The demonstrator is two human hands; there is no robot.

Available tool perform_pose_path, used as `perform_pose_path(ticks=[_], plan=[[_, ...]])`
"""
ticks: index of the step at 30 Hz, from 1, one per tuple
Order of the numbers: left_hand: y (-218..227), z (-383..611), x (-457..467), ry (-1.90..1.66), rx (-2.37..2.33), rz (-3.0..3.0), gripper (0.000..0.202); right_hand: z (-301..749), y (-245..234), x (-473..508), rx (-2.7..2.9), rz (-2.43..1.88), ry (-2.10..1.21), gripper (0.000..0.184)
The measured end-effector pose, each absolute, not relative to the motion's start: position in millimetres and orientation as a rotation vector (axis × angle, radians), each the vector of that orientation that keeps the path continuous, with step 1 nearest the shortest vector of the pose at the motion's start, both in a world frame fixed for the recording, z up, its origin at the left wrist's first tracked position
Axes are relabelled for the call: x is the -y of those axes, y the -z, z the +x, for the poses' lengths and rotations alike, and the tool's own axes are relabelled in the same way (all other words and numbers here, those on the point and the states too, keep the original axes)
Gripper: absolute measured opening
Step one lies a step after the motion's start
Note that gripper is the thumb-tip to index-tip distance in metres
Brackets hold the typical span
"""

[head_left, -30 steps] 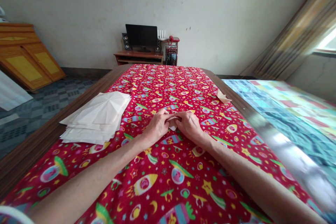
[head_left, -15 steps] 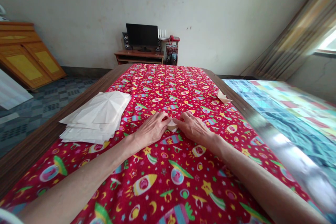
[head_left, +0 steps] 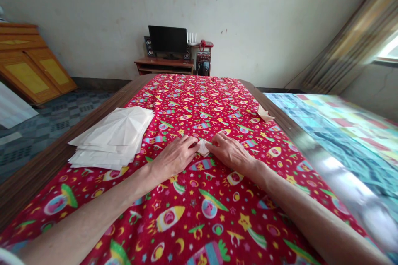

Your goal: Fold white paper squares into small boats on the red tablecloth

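A small folded white paper piece (head_left: 203,148) lies on the red rocket-print cloth (head_left: 199,215) in the middle of the table. My left hand (head_left: 174,156) presses its fingertips on the piece's left side, fingers together and curled. My right hand (head_left: 231,152) does the same on the right side. Most of the paper is hidden under my fingers.
A stack of white paper sheets (head_left: 113,136) lies to the left on the cloth. A finished folded paper shape (head_left: 265,113) sits at the right table edge. Beyond the table stand a desk with a monitor (head_left: 168,40) and a wooden cabinet (head_left: 34,64); a colourful bedspread (head_left: 342,132) lies to the right.
My hands have lowered the paper piece from a raised pinch down onto the cloth and now press it flat. Nothing else on the table moved.
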State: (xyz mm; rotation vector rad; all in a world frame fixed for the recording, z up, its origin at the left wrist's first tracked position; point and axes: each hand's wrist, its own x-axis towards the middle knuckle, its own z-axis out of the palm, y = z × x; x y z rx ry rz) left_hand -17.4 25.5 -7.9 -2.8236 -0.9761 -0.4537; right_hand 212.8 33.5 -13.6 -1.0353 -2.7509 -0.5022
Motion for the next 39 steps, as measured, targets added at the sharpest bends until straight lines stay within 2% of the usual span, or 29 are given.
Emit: perform_pose_path(ticks=[6,12,21,29,39], plan=[[11,-24,-24,0.524,0.936,-2.836,0.028,214,13,-33,2.709,-0.977,0.409,0.017],[9,-21,-24,0.507,0.986,-2.782,0.027,217,22,-36,2.504,-0.926,0.125,0.025],[22,-17,-38,0.89,0.985,-2.899,0.015,217,27,-39,2.414,-0.908,-0.013,0.02],[28,-11,-49,1.15,1.186,-2.957,0.009,212,22,-38,2.245,-1.093,-0.312,0.015],[30,-8,-51,1.042,1.429,-2.853,0.011,202,24,-36,2.245,-1.298,-0.171,0.016]])
